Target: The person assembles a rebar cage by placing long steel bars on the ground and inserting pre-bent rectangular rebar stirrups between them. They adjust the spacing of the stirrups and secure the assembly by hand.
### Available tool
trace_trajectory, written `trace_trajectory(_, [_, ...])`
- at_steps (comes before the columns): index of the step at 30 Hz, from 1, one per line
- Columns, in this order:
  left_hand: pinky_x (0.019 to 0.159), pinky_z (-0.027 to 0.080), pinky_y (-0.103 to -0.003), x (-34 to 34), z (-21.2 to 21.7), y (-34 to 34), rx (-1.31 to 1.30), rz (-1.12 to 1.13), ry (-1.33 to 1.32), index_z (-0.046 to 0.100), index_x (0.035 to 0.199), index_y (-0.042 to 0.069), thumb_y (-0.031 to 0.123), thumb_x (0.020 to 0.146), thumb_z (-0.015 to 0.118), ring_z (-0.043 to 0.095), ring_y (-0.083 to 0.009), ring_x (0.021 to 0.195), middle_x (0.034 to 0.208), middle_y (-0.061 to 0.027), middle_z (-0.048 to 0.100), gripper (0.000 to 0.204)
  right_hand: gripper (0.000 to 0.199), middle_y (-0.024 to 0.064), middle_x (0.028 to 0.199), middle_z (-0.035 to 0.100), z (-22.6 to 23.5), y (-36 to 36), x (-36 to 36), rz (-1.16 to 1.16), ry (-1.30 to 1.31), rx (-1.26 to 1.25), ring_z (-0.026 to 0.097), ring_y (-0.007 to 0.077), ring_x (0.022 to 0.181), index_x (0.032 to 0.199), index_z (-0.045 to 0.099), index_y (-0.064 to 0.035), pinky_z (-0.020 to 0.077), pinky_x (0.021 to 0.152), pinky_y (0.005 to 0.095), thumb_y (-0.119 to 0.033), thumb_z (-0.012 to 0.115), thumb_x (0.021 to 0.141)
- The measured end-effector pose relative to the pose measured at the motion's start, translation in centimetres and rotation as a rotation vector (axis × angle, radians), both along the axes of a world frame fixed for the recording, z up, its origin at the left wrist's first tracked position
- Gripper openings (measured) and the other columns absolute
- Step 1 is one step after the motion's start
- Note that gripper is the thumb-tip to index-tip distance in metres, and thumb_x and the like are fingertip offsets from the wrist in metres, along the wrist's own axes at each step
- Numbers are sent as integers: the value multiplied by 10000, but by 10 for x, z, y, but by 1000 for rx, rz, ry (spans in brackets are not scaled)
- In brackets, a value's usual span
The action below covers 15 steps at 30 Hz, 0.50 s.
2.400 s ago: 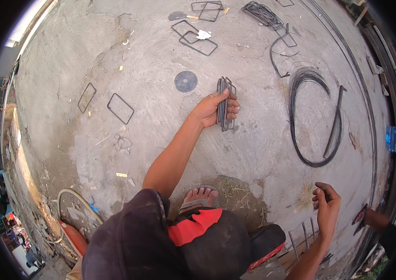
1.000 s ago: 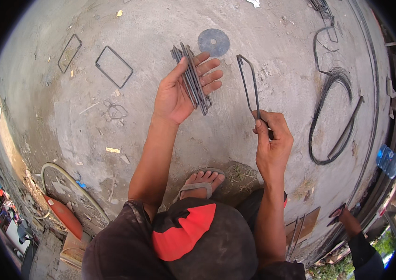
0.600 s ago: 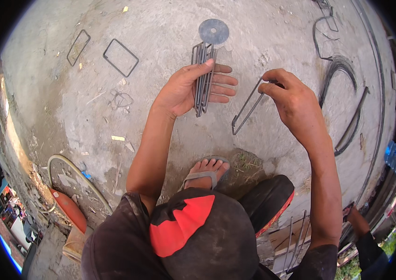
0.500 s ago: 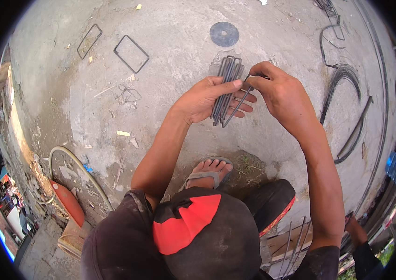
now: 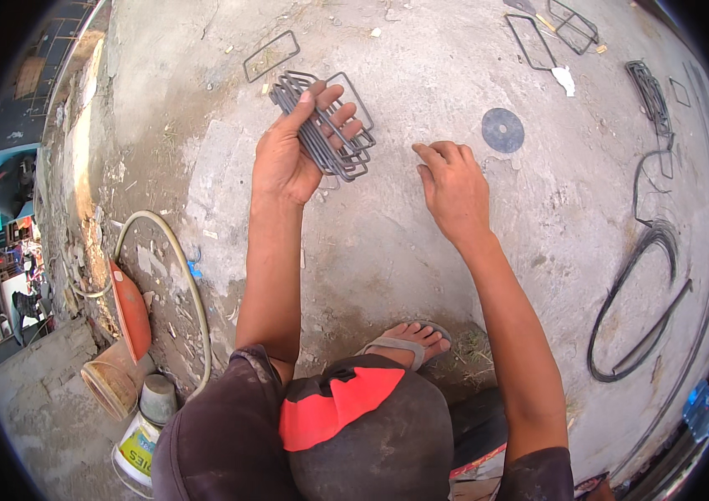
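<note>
My left hand (image 5: pixel 286 163) is up at the far left of centre, fingers curled through a bundle of dark steel rectangular stirrups (image 5: pixel 312 142). The thumb presses on the outside of the bundle, and the loops are fanned apart at their right ends. To the right, my right hand (image 5: pixel 459 188) hovers apart from the bundle over the concrete floor. Its fingers are loosely bent, with a gap between thumb and forefinger, and nothing shows in them. Beyond it a round grey disc (image 5: pixel 492 123) with a centre hole lies on the floor.
Single stirrups (image 5: pixel 269 47) lie on the far floor, left and right. At the right are a stirrup pile (image 5: pixel 643 90), black wire (image 5: pixel 663 238) and a blue plastic bottle (image 5: pixel 701 409). A hose (image 5: pixel 186 263), orange pan (image 5: pixel 131 313) and buckets (image 5: pixel 108 380) stand at the left.
The view has swung, so floor things appear farther right. My left hand has moved left and farther away with the bundle, now fanned. My right hand has let go of a stirrup and drawn away.
</note>
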<state>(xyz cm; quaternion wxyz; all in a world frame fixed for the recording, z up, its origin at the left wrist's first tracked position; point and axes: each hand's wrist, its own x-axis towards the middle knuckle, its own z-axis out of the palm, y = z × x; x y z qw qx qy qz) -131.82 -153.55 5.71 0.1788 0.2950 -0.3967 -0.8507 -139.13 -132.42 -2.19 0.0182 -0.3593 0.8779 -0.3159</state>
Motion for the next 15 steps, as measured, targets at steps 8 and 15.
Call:
trace_trajectory(8, [1064, 523, -603, 30, 1, -49, 91, 239, -56, 371, 1458, -66, 111, 1071, 450, 597, -434, 1256, 1396, -274, 567, 432, 304, 78, 1444, 574, -49, -99, 3, 149, 191, 235, 423, 286, 1455, 1209, 703, -102, 218, 1251, 597, -35, 595, 933])
trace_trajectory(15, [954, 608, -497, 0, -30, 5, 212, -156, 80, 439, 1455, -30, 187, 1072, 535, 677, -347, 1157, 1320, -226, 636, 450, 163, 107, 1323, 626, -21, 21, -3, 282, 234, 182, 517, 310, 1336, 1058, 695, -61, 343, 1171, 573, -87, 627, 911])
